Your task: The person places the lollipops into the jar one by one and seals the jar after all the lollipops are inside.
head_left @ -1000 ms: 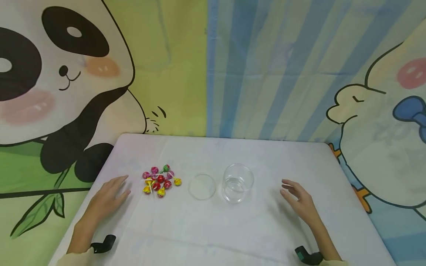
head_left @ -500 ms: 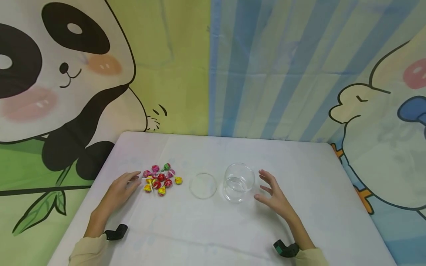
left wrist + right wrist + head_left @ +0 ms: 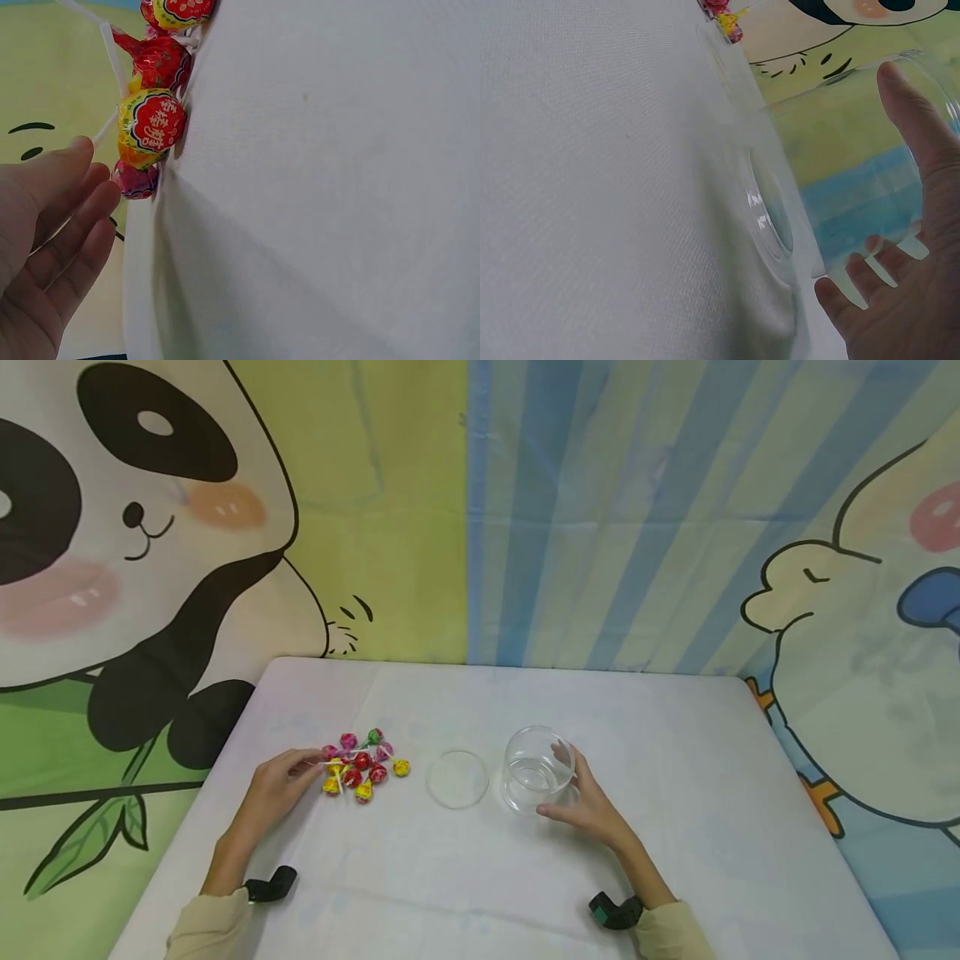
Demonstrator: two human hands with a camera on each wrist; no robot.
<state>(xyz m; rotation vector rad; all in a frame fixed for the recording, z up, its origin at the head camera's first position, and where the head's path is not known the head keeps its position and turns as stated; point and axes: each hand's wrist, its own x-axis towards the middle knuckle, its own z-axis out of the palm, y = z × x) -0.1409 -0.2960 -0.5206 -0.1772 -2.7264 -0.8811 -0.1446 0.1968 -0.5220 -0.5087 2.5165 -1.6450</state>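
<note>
Filling the back of the scene, it's a printed backdrop [image 3: 600,527], all blue stripes and yellow-green panel. Below it spreads the table [image 3: 472,877], dressed in white cloth. Up on the backdrop's left, a big panda [image 3: 172,527]; over on the right, a pale cartoon figure [image 3: 862,718] with a pink cheek.

Now the arms, both in play, cream sleeves [image 3: 208,927] at the near edge! Right hand [image 3: 592,810] first: it's curved around the clear jar [image 3: 528,781], thumb on the near side, fingers on the far side; how firmly it grips, I can't tell. Left hand [image 3: 276,789] is at the sweets, fingers loosely bent, thumb close to the fingertips, right by a white stick; pinching it or merely beside it, neither view settles that.

Centre stage, the jar stands upright on the cloth, mouth up. Just to its left, lying flat, a clear disc [image 3: 457,779]. Each wrist wears a black device [image 3: 616,911].

And the smallest of all, the lollipops [image 3: 363,762], bunched left of the disc in red, yellow, pink and green! One yellow one sits at the bunch's right fringe, nearest the disc. White sticks [image 3: 113,60] poke out at several angles.
</note>
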